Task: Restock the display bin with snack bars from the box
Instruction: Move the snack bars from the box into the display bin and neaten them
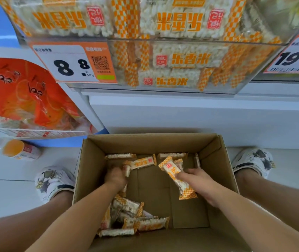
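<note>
Orange and white at the far left: a plastic bottle (pixel 14 149) lying on its side on the pale floor (pixel 8 188), under a wire basket (pixel 34 130) piled with orange-red snack bags (pixel 23 91). Next, a patterned slipper (pixel 54 180) just outside the left wall of the open cardboard box (pixel 216 160), which stands on the floor between both feet, below the clear display bin (pixel 163 51). Bin packed with orange-checked puffed-rice snack bars, a price tag reading 8.8 (pixel 72 64) fixed at its lower left edge. Inside the box, left hand (pixel 115 178) reaching down near the left wall, fingers curled over the bars lying there, knuckles up; whether anything is truly gripped, cannot tell. Loose bars (pixel 132 220) heaped in the near left corner, under the left forearm, and more bars (pixel 142 162) strung along the far wall. Bare cardboard across the middle of the box floor. Right hand (pixel 197 182) toward the right wall, fingers and thumb wrapped around one snack bar (pixel 177 176), held slanted, its red-stamped end pointing to the far wall, its checked end toward the near side. Second slipper (pixel 254 160) just beyond the right wall. Another price tag reading 19 (pixel 297 57) at the bin's right edge.
</note>
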